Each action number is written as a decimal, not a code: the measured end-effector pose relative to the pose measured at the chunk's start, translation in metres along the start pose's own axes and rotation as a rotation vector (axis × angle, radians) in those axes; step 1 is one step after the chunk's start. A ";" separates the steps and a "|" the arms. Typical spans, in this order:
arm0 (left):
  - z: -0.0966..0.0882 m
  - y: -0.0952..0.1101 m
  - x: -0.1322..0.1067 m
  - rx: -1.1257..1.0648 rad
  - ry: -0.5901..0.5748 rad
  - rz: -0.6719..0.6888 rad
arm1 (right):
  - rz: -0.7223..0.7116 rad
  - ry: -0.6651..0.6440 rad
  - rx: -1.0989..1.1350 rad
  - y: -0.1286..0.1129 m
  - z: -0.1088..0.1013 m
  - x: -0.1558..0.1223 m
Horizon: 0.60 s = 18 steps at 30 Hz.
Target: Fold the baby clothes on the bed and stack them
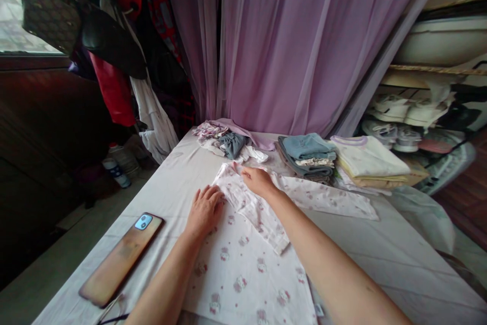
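A white long-sleeved child's shirt (243,264) with a small pink and grey cartoon-cat print lies spread on the cloth-covered table. One sleeve is folded inward across its body; the other stretches out to the right. My left hand (204,209) rests on the shirt's left edge near the shoulder, fingers stretched out and lying flat. Up by the pinkish neckline, my right hand (258,181) has its fingers closed on the shirt's fabric. My right forearm passes over part of the shirt and hides it.
A phone (122,259) lies face down at the table's left, a cable beside it. Crumpled clothes (232,143) sit at the back. Folded stacks of blue-grey clothes (310,147) and pale clothes (369,157) stand back right. A purple curtain (281,46) hangs behind; shelved shoes (405,112) are at right.
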<state>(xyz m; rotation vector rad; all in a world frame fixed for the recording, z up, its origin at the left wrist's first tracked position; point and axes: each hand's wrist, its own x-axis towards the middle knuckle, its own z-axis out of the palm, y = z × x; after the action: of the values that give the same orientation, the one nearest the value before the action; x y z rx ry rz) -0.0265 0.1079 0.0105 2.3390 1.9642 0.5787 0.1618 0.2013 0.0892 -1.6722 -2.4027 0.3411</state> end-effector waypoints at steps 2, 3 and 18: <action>0.000 0.000 0.000 -0.008 -0.005 -0.011 | -0.017 0.005 0.014 -0.014 0.014 0.030; -0.001 0.000 -0.001 -0.013 -0.010 -0.015 | -0.014 0.009 0.017 -0.019 0.020 0.042; -0.008 0.010 0.001 -0.031 -0.085 -0.081 | 0.093 0.056 -0.132 -0.026 0.070 0.096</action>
<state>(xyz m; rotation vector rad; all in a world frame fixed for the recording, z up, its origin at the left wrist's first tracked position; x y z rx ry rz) -0.0197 0.1050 0.0203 2.2157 1.9871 0.4927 0.0853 0.2773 0.0328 -1.8277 -2.3588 0.1494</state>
